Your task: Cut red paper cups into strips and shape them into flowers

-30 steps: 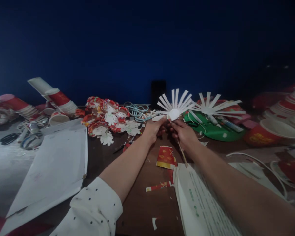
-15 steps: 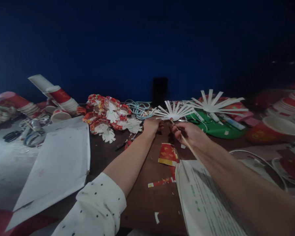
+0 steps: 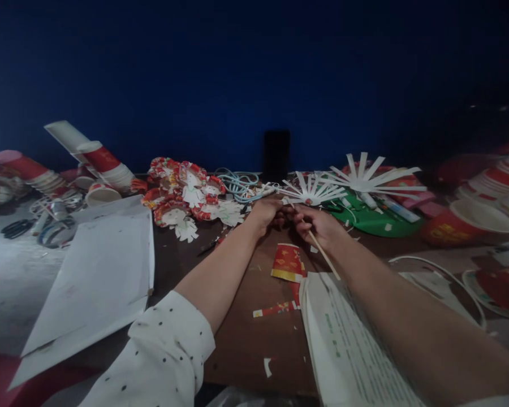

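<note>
My right hand is closed round a thin wooden stick, which slants down toward my wrist. Beside it, my left hand has its fingers curled together at the stick's upper end; what they pinch is hidden. Just beyond the fingertips is a white paper piece cut into spread strips, with a small red spot at its base. Whether the stick is joined to it I cannot tell. A cut piece of red and gold paper cup lies on the brown table below my hands.
Paper dolls with red frills are heaped at left, near a white board. A second strip-cut paper stands over a green sheet. Printed papers lie in front; red cups are at right. A dark upright phone-like object stands behind.
My hands have come together at the stick's upper end, the left moving right. The nearer strip-cut paper has shifted right. The camera view has moved slightly.
</note>
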`<state>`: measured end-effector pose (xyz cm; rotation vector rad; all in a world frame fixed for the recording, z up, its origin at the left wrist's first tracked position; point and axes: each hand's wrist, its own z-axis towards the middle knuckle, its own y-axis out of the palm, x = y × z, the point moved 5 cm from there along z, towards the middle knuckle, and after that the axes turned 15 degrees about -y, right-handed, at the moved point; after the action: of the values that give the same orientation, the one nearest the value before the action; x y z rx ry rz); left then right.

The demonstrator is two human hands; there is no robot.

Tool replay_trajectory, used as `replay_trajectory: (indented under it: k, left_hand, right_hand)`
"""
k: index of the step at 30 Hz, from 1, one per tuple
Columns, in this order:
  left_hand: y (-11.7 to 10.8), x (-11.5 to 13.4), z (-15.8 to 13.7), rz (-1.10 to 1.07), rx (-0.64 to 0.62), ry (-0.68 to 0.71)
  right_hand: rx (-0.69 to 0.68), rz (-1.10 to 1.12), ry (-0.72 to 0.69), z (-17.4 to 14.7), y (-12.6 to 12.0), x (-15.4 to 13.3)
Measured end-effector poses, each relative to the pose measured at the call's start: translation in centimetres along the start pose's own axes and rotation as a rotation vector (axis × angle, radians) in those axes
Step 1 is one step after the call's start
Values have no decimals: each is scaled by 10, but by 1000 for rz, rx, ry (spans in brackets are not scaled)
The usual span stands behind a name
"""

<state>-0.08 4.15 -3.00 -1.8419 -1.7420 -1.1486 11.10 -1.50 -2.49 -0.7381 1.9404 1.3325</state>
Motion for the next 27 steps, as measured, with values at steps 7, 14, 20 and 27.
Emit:
replay_trajectory:
  k: [7,14,20,27]
  left_hand:
    - [0,1,-2,75,-3,0]
    - [-7,3,0,-8,95,13]
    - [-1,2,-4,44,69,-19]
    - [1,2,-4,51,7,-23]
  right_hand:
    - [-36,-145,-79,-1,-2,6]
    - [-22,-244,-118,-2,-1,7]
    - [-6,-323,-162,-6,1,7]
    - [63,-372,-219,-4,-4,5]
